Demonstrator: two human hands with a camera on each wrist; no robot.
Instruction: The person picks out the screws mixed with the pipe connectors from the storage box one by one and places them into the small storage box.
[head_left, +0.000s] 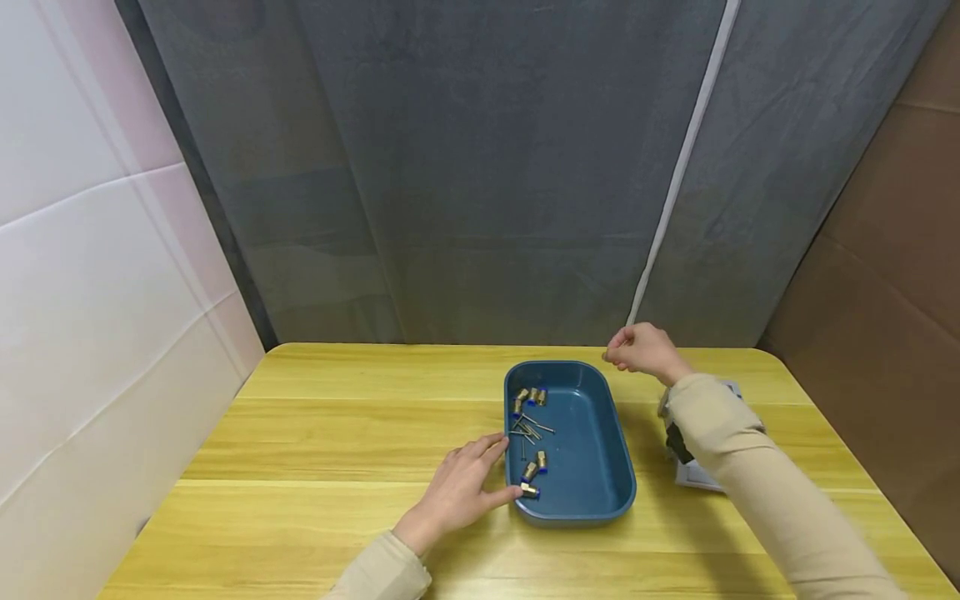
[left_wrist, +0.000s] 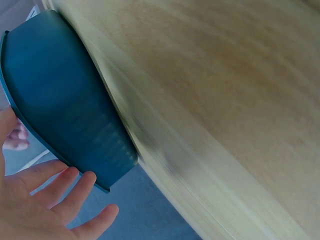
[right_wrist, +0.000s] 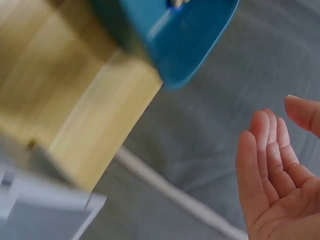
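The blue tray (head_left: pixel 592 492) of brass fittings (head_left: pixel 530 472) and nails (head_left: pixel 531 429) sits mid-surface, the left hand (head_left: pixel 459 492) resting relaxed against its near-left rim. A careless nudge there could slide it or rattle the fittings about. The right hand (head_left: pixel 645 349) hangs empty and loosely curled beyond the far corner, and could clip the rim if it dropped.

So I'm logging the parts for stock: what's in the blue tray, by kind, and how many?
Brass fittings: 6, three at the tray's far end, three at the near end
Thin metal pins: a small bundle, too fine to count
Blue tray: 1
Total countable: 7, plus the pins
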